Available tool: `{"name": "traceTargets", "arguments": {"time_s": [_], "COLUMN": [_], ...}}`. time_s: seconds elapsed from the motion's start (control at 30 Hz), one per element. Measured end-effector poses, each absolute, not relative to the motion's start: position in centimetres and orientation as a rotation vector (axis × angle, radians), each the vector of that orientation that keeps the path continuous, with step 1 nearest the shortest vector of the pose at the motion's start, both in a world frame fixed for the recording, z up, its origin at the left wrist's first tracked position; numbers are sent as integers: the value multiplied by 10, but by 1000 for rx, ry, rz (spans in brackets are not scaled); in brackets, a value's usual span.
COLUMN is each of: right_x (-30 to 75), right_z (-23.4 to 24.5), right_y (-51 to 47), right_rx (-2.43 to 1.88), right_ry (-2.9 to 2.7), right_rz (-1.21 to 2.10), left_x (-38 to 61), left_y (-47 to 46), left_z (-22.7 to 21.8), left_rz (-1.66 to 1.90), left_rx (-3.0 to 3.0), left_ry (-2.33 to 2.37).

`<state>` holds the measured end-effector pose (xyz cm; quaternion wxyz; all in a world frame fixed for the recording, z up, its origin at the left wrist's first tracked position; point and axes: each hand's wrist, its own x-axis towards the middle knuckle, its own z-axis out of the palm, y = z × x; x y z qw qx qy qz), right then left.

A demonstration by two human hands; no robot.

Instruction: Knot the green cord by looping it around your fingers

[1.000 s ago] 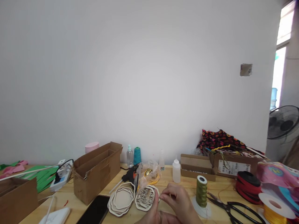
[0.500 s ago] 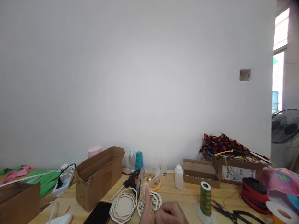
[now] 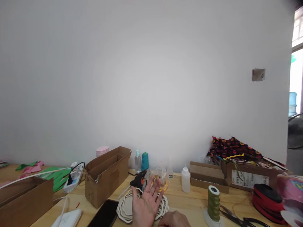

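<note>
The tabletop [image 3: 189,203] carries everything; above it the left hand [image 3: 145,206] lies palm up, its fingers spread and apparently holding nothing; the right hand [image 3: 174,219] is curled at the lower edge, and whether its fingers grip anything cannot be told; plain wooden cutouts [image 3: 125,206] lie stacked left of the left hand; the latticed wooden piece [image 3: 163,205], roundish with no clear long axis, sits partly behind the left hand, just beyond the right.
</note>
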<state>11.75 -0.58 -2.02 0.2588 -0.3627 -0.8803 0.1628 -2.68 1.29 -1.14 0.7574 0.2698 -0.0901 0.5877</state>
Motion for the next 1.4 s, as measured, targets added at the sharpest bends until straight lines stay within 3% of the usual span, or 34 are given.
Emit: {"name": "traceTargets", "arguments": {"time_s": [0.2, 0.43, 0.57, 1.0, 1.4], "right_x": [118, 136, 143, 143, 136], "right_z": [-15, 7, 17, 23, -16], "right_y": [-7, -15, -19, -20, -10], "right_rx": [-943, -742, -816, -1014, -1182], "right_ry": [-2394, -2258, -2207, -2015, -1744], "right_rz": [341, 110, 32, 406, 690], "left_x": [-20, 8, 20, 25, 12], "left_y": [10, -12, -17, -17, -30], "left_z": [-6, 6, -1, -14, -13], "left_rz": [1380, 995, 953, 785, 649], "left_rx": [475, 534, 508, 716, 865], "left_ry": [153, 279, 243, 273, 363]}}
